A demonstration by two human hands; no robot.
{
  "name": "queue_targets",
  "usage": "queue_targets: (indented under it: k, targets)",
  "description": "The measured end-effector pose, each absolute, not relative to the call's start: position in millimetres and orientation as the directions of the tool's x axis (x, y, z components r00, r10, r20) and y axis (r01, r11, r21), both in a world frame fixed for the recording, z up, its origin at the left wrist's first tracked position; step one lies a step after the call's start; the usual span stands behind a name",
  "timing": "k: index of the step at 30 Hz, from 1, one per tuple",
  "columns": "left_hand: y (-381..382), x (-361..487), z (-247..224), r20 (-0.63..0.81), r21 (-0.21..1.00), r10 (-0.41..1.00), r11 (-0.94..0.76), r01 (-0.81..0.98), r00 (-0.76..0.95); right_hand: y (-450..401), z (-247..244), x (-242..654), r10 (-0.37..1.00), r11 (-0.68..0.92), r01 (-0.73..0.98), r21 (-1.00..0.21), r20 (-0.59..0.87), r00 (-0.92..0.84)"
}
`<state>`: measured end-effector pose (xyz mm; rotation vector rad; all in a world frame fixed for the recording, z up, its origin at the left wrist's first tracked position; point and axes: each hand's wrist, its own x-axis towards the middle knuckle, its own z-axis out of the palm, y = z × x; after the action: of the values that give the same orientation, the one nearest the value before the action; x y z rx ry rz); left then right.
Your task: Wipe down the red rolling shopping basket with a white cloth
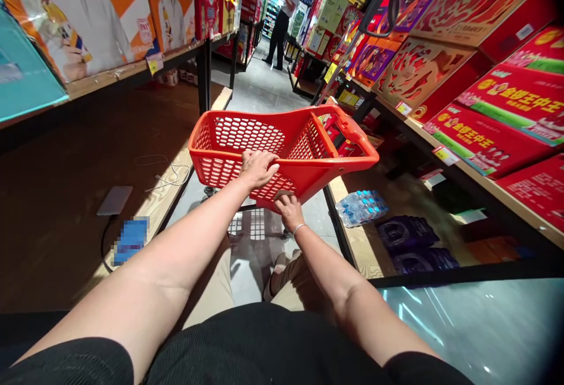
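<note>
Red perforated plastic shopping cart [315, 180] sits mid-frame, crosswise on the grey floor [259, 88] between two shelf rows. Its looped handle end points right; dark wheels show below the basket.

Left hand [259, 168]: laid over the cart's near top rim, fingers pointing right and slightly bent. Contact yes, grip firmness can't tell. Right hand [289, 211]: lower, against the cart's near wall close to its bottom edge, fingers bent. Can't tell if it's clamped on, fingertips are hard to make out (thin pale bracelet [299, 228] on that wrist, fwiw).

Lower left: white flat rectangular device [115, 200] on the low wooden shelf, black cable by it. Blue pixelated rectangle [131, 239] just beside; can't tell what it is. Thin white cord [174, 174] lies loose farther up the same shelf.

Right of centre, low shelf: clear shrink-wrapped pack of blue-capped bottles [362, 207], dark purple wrapped packs [408, 235] next to it. Right edge: stacked red cartons with yellow lettering [493, 138], gold-and-red patterned boxes [423, 70] to their upper left.

Upper left: orange printed carton [101, 26], teal box [26, 70] at the frame edge. Top centre: person in white top and dark trousers [284, 14], standing well apart from the cart, down the aisle.
</note>
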<state>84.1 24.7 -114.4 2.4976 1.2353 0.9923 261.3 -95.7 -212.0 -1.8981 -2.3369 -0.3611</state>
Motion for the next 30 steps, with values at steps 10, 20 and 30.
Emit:
queue_targets:
  k: [10, 20, 30]
  targets:
    - [26, 80, -110, 0.447, 0.443, 0.768, -0.636, 0.632, 0.459, -85, -125, 288, 0.896, 0.066, 0.993, 0.1, 0.433, -0.103]
    - [26, 84, -109, 0.465, 0.446, 0.774, -0.624, 0.641, 0.43, -105, -185, 264, 0.883, -0.16, 0.984, -0.076, 0.435, 0.177]
    - [35, 66, -115, 0.539, 0.44, 0.76, -0.622, 0.648, 0.364, -99, -36, 352, 0.552, -0.095, 0.993, -0.077, 0.825, 0.116]
